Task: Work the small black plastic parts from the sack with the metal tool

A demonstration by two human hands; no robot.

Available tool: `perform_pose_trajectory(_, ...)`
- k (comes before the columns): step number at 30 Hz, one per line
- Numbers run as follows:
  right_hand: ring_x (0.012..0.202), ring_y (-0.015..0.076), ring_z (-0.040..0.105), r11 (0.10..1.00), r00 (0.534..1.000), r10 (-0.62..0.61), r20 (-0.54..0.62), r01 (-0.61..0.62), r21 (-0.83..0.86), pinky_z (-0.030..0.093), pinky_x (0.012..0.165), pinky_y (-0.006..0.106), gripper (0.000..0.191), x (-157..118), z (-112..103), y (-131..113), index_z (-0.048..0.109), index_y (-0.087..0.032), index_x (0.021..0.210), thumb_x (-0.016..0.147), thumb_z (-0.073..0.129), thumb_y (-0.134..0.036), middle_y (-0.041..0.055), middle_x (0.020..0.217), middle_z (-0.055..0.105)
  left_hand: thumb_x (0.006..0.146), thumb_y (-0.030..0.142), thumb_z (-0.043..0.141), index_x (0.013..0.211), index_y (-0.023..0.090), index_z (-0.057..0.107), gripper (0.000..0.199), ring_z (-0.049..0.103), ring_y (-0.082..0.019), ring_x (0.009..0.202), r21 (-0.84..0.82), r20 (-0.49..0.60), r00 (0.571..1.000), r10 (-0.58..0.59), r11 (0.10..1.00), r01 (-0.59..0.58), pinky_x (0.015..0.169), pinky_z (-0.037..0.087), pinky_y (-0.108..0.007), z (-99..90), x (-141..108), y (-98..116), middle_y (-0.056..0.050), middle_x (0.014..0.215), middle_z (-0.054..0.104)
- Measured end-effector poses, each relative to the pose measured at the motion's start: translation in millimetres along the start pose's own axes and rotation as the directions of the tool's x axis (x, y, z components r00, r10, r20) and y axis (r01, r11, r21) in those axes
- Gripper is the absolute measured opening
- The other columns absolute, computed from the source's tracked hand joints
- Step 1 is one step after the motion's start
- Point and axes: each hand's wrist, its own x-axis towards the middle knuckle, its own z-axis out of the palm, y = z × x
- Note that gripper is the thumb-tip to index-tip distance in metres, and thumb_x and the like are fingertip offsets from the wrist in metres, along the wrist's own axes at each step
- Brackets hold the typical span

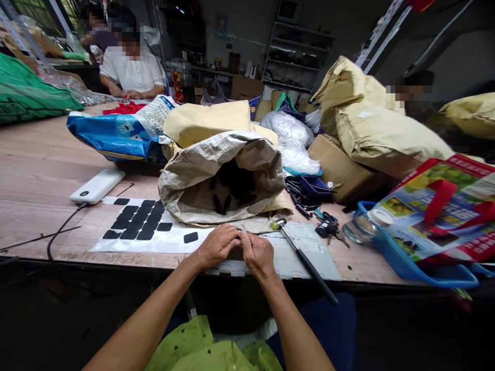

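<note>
Green cloth point(193, 340) lies closest, on the person's side of the left hand point(219, 245) and the right hand point(257, 252). The table point(42, 149) spreads out beyond them. Straight ahead of both hands, a big pale sack point(181, 180) lies with its mouth turned their way, and a pile of black pieces point(235, 183) shows inside. A bright shopping bag point(467, 201) stands well off past the right hand. Beside the left hand, a white sheet point(178, 229) carries rows of black squares point(135, 224). Just beyond and beside the right hand is a hammer point(305, 263), its handle reaching back over the table's edge.

The hands meet at the fingertips, fingers curled in a narrow pinch. Whatever may be between them is hidden, so I cannot tell what, if anything, they hold.

The hammer looks easiest to upset: a knock from the right forearm on the overhanging handle could tip it to the floor. A tug at the sack's lip might spill pieces towards the hands. The lone square point(191, 237) near the left hand could be shifted by a brushing wrist.
</note>
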Motion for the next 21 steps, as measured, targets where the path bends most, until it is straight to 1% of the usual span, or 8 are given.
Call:
perform_pose_trajectory(3, 0.054, 0.0119, 0.053, 0.996, 0.999, -0.012, -0.037, 0.008, -0.088, 0.023, 0.058, 0.028, 0.059, 0, 5, 3, 0.066, -0.020, 0.061, 0.104, 0.031, -0.040, 0.0045, 0.059, 0.066, 0.107, 0.046, 0.030, 0.095, 0.018, 0.061, 0.043, 0.050, -0.022, 0.085, 0.004, 0.034, 0.999, 0.001, 1.000, -0.001, 0.079, 0.037, -0.037, 0.7, 0, 1, -0.006, 0.089, 0.061)
perform_pose_trajectory(6, 0.051, 0.0111, 0.050, 0.992, 0.998, -0.050, -0.031, 0.046, -0.115, 0.022, 0.058, 0.029, 0.058, 0, 7, 8, 0.065, -0.019, 0.057, 0.102, 0.031, -0.034, 0.0055, 0.056, 0.065, 0.107, 0.046, 0.029, 0.091, 0.018, 0.059, 0.044, 0.050, -0.022, 0.085, -0.002, 0.072, 0.997, 0.005, 1.000, -0.005, 0.079, 0.036, -0.037, 2.2, -1, 2, -0.006, 0.087, 0.061)
perform_pose_trajectory(10, 0.049, 0.0104, 0.046, 0.996, 0.997, -0.073, -0.003, 0.073, -0.057, 0.022, 0.057, 0.029, 0.057, 0, 6, 9, 0.061, -0.019, 0.055, 0.102, 0.032, -0.033, 0.0035, 0.052, 0.060, 0.107, 0.047, 0.027, 0.089, 0.018, 0.057, 0.045, 0.049, -0.022, 0.086, -0.016, 0.089, 0.996, 0.007, 1.000, -0.005, 0.080, 0.036, -0.038, 3.6, -1, -1, -0.006, 0.087, 0.060)
perform_pose_trajectory(13, 0.048, 0.0100, 0.041, 0.997, 0.999, -0.038, 0.015, 0.037, 0.062, 0.022, 0.056, 0.028, 0.057, -1, 1, 6, 0.054, -0.020, 0.053, 0.102, 0.036, -0.042, 0.0004, 0.050, 0.052, 0.107, 0.048, 0.027, 0.088, 0.018, 0.056, 0.045, 0.048, -0.022, 0.084, -0.027, 0.076, 0.997, -0.007, 1.000, 0.010, 0.080, 0.038, -0.038, 1.7, -1, 1, -0.006, 0.086, 0.059)
perform_pose_trajectory(16, 0.053, 0.0106, 0.041, 0.953, 0.999, -0.017, 0.032, 0.006, 0.304, 0.025, 0.056, 0.027, 0.055, -3, -5, 8, 0.048, -0.020, 0.056, 0.100, 0.041, -0.053, -0.0016, 0.054, 0.046, 0.107, 0.045, 0.030, 0.092, 0.018, 0.058, 0.041, 0.049, -0.023, 0.086, -0.034, 0.016, 0.999, -0.046, 0.998, 0.047, 0.081, 0.038, -0.039, -3.3, -7, 20, -0.007, 0.088, 0.060)
perform_pose_trajectory(18, 0.055, 0.0114, 0.040, 0.873, 0.996, 0.082, -0.037, -0.054, 0.485, 0.028, 0.056, 0.026, 0.055, -4, -7, 13, 0.044, -0.021, 0.059, 0.100, 0.037, -0.057, -0.0020, 0.055, 0.042, 0.106, 0.043, 0.034, 0.101, 0.019, 0.060, 0.036, 0.051, -0.024, 0.088, -0.071, -0.003, 0.998, -0.057, 0.996, 0.057, 0.083, 0.038, -0.039, -5.0, -19, 44, -0.008, 0.092, 0.062)
perform_pose_trajectory(19, 0.055, 0.0118, 0.039, 0.824, 0.984, 0.162, -0.080, -0.090, 0.559, 0.028, 0.056, 0.027, 0.055, -4, -8, 15, 0.042, -0.022, 0.060, 0.100, 0.033, -0.057, -0.0022, 0.055, 0.040, 0.106, 0.042, 0.036, 0.105, 0.020, 0.060, 0.033, 0.052, -0.024, 0.089, -0.111, 0.025, 0.999, -0.042, 0.993, 0.045, 0.083, 0.039, -0.039, -3.8, -27, 57, -0.008, 0.095, 0.063)
perform_pose_trajectory(21, 0.054, 0.0118, 0.035, 0.743, 0.952, 0.281, -0.124, -0.134, 0.656, 0.028, 0.054, 0.027, 0.053, -4, -7, 19, 0.039, -0.023, 0.061, 0.101, 0.031, -0.056, -0.0030, 0.055, 0.036, 0.105, 0.042, 0.038, 0.111, 0.022, 0.061, 0.030, 0.056, -0.022, 0.089, -0.206, 0.172, 0.985, 0.030, 0.979, 0.006, 0.083, 0.040, -0.037, 5.5, -45, 79, -0.008, 0.097, 0.066)
